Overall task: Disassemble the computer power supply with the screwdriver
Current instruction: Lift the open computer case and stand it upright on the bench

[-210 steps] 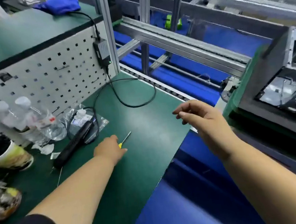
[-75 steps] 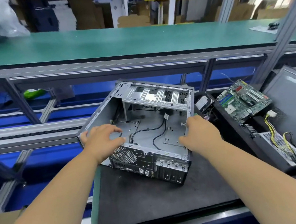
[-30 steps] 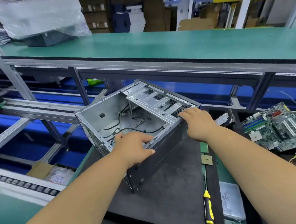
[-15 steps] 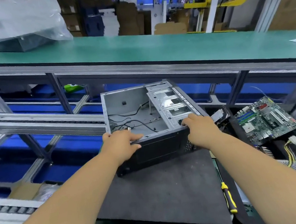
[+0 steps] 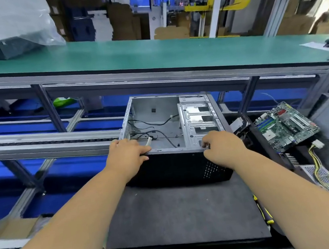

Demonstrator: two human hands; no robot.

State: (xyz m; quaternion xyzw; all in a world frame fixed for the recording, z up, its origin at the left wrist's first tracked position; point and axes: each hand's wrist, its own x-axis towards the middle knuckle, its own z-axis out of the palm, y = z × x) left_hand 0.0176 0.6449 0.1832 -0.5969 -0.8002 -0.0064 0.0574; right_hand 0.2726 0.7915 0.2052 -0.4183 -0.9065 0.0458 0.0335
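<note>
Evidently the computer case has been turned since a second ago: it then stood skewed on the black mat, and now sits square, open side up, dark panel facing the person; half a second ago it was already near this pose, so the turn is about finished. The left hand grips the near top edge at its left corner, fingers curled over the rim, thumb on the outer face; the right hand holds the same edge at the right, fingers bent over the rim by the drive cage. The interior shows only loose cables; the power supply, judged by its yellow wire bundle, lies out at the right, below the motherboard. The screwdriver lies at the mat's right edge, untouched; no unscrewing of the supply has begun. The case's far side sits close to the conveyor frame; bare mat lies in front of it.
</note>
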